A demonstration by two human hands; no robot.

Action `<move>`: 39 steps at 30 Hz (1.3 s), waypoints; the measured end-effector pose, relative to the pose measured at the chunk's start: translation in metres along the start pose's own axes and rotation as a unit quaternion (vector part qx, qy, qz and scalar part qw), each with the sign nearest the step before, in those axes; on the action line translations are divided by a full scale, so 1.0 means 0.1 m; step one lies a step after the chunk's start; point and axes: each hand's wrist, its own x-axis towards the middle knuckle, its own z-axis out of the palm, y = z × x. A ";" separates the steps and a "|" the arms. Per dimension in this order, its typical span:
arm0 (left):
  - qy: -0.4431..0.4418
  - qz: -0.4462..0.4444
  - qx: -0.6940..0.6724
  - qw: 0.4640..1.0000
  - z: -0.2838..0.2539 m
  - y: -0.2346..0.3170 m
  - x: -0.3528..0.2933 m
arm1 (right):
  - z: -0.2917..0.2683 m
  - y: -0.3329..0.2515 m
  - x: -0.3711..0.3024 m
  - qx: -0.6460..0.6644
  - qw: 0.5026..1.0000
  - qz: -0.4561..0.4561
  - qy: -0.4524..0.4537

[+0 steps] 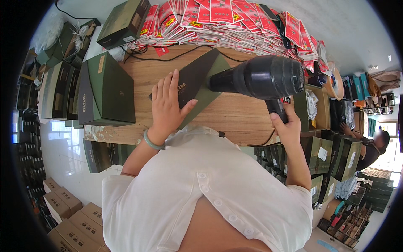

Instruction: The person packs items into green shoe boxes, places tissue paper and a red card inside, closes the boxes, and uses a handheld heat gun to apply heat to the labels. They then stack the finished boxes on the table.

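My right hand point(288, 128) is wrapped round the handle of a black hair dryer point(262, 76). The dryer's nozzle points left, at the green side of a dark green and black shoe box point(199, 73) tilted on the wooden table. Fingers stretched out, my left hand point(168, 96) rests on the box's dark face, its thumb reaching toward the green edge. A pale bracelet circles the left wrist. Whether the nozzle touches the box, I cannot tell.
Another green box point(107, 90) stands at the table's left, and one point(126, 23) lies behind it. Red printed packets point(218, 21) are heaped along the back. A black cable point(176, 59) crosses the wooden table point(235, 119). Stacked boxes point(317, 153) and a person point(371, 147) are at right.
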 end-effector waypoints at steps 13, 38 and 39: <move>0.007 0.002 -0.012 1.000 0.01 -0.01 -0.02 | -0.13 0.01 -0.15 -0.022 0.998 0.047 0.020; -0.006 -0.005 -0.005 1.000 0.03 0.00 -0.03 | -0.18 -0.03 -0.22 -0.038 0.999 0.015 0.015; -0.006 -0.005 -0.005 1.000 0.03 0.00 -0.03 | -0.20 0.02 -0.20 -0.024 0.999 0.041 0.004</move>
